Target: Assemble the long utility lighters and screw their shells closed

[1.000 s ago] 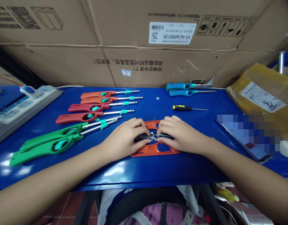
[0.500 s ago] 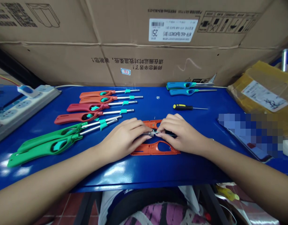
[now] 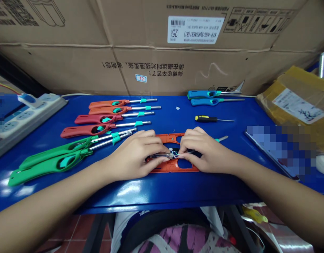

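My left hand (image 3: 140, 154) is closed on a small clear lighter fuel tank (image 3: 165, 155), its fitting pointing right. My right hand (image 3: 206, 151) pinches a thin pale wire or tube (image 3: 176, 154) against that fitting; its fingertips partly hide the joint. Below the hands lies one half of an orange lighter casing (image 3: 174, 166), and above them is the other half (image 3: 169, 138), both partly covered. Beyond my right hand a metal lighter nozzle (image 3: 223, 138) with a bit of teal sticks out.
Green lighters (image 3: 53, 165), red lighters (image 3: 93, 129) and orange lighters (image 3: 109, 104) lie at left, blue lighters (image 3: 206, 102) at back. A yellow-black screwdriver (image 3: 205, 119), small white pieces (image 3: 178, 108), a phone (image 3: 272, 154), a taped parcel (image 3: 296, 88) and a power strip (image 3: 27, 119) surround the work spot.
Both hands and the tank have shifted slightly toward me, over the lower casing half. The nozzle now shows beyond my right hand. The pinch on the wire or tube continues.
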